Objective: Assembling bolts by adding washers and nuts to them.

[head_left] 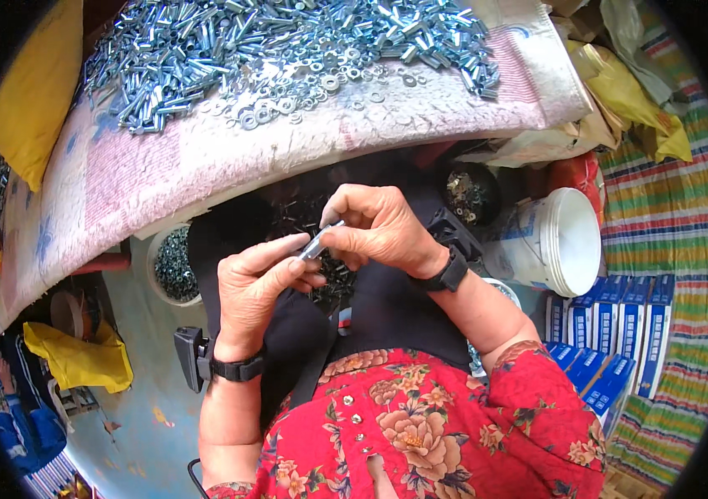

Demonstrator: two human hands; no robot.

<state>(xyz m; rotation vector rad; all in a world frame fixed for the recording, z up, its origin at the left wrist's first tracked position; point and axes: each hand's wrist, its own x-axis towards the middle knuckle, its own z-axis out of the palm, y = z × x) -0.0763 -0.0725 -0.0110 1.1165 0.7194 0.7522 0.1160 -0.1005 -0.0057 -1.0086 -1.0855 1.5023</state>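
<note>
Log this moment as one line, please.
Left hand: holding metal piece | Right hand: gripping its far end | Beyond: metal parts heaped on cloth

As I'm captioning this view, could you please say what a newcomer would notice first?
Probably the heap of shiny metal parts on the pale cloth across the top. Next, the red floral shirt below and, near the centre, the left hand and right hand holding a small metal piece.
</note>
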